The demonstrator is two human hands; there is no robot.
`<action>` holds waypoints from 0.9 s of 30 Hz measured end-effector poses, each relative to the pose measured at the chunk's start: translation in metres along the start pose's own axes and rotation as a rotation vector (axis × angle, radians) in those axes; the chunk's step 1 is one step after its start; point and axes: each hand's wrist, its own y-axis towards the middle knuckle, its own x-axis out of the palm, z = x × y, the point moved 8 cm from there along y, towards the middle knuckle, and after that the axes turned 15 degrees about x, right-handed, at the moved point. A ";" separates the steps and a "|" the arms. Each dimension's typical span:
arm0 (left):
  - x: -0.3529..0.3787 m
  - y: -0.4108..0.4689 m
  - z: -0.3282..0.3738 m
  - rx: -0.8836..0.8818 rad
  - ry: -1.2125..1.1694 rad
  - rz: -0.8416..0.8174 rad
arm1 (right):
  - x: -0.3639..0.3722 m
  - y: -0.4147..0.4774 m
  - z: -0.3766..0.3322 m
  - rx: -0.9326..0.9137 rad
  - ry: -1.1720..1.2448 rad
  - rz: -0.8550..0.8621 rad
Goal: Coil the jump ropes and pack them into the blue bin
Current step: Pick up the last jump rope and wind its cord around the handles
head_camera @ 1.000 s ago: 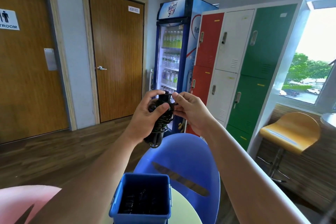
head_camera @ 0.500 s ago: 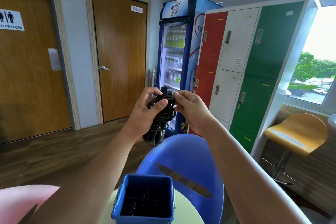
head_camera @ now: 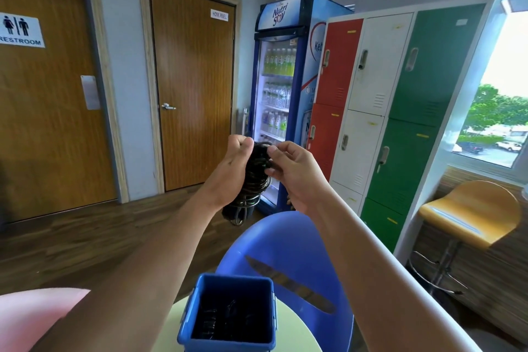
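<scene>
Left door (head_camera: pixel 51 137) reads RESTROOM, next door (head_camera: pixel 194 94) HOSE REEL, fridge (head_camera: pixel 295 100) Nutri Soy.

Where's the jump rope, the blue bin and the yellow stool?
jump rope (head_camera: pixel 254 188): head view, middle of the black coiled bundle.
blue bin (head_camera: pixel 235 279): head view, far rim.
yellow stool (head_camera: pixel 471 208): head view, top of the seat.

left hand (head_camera: pixel 233 168) grips a coiled black jump rope (head_camera: pixel 254 180) held above the blue bin (head_camera: pixel 228 314); right hand (head_camera: pixel 288 171) pinches its top; more black rope lies inside the bin
</scene>
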 end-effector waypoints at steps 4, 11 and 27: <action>-0.002 0.002 -0.002 -0.045 0.007 0.023 | 0.006 0.002 0.004 0.047 0.060 -0.023; -0.003 0.003 0.008 0.019 -0.057 0.172 | 0.010 -0.003 0.001 0.089 0.098 -0.058; -0.002 -0.007 0.019 0.169 -0.140 0.294 | -0.001 -0.010 -0.015 0.049 -0.030 0.087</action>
